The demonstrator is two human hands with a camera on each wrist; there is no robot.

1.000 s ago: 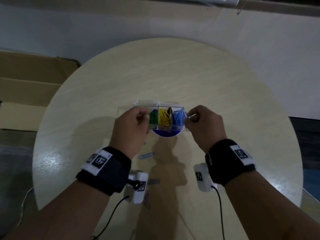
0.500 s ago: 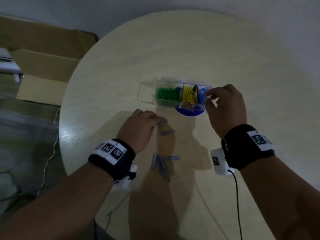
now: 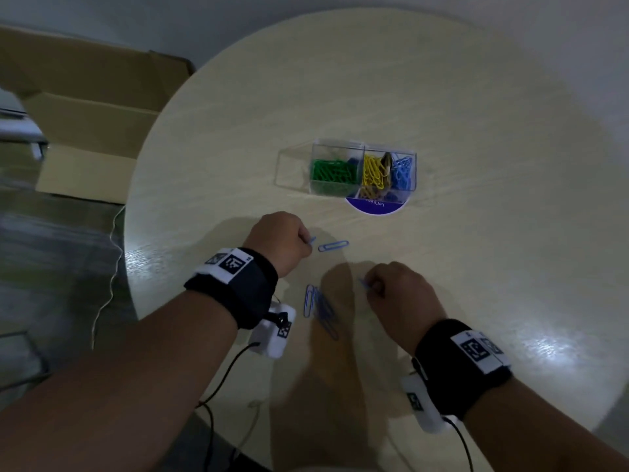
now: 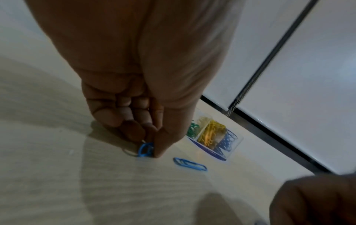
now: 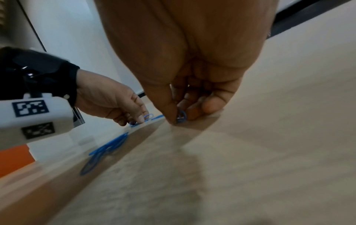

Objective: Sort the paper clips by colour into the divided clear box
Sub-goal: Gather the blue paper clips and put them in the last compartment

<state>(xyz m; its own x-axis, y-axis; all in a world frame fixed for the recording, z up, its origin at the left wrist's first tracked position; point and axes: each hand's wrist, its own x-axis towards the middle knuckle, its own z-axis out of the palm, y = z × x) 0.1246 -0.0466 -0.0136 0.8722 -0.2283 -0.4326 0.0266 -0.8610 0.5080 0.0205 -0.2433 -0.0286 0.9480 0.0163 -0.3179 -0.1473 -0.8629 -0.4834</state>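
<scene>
pinching thin blue wire clip (image 4: 145,150) in left hand (image 3: 277,241), right hand (image 3: 396,289) likewise, round woodgrain table (image 3: 476,250)

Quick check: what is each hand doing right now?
Left hand: pinching a blue paper clip on the table.
Right hand: pinching another blue clip on the table.

Round table (image 3: 391,80), pale wood-grain top, bright glare patches near its left and right edges. Flattened brown cardboard boxes (image 3: 92,107) on the floor beyond the table's left side. Thin pale cable (image 3: 112,267) trails over the dark floor just beside the table's left edge. White wall panels (image 4: 308,76) behind the table, split by a dark strip. Orange patch (image 5: 13,158) low in right wrist view.
</scene>
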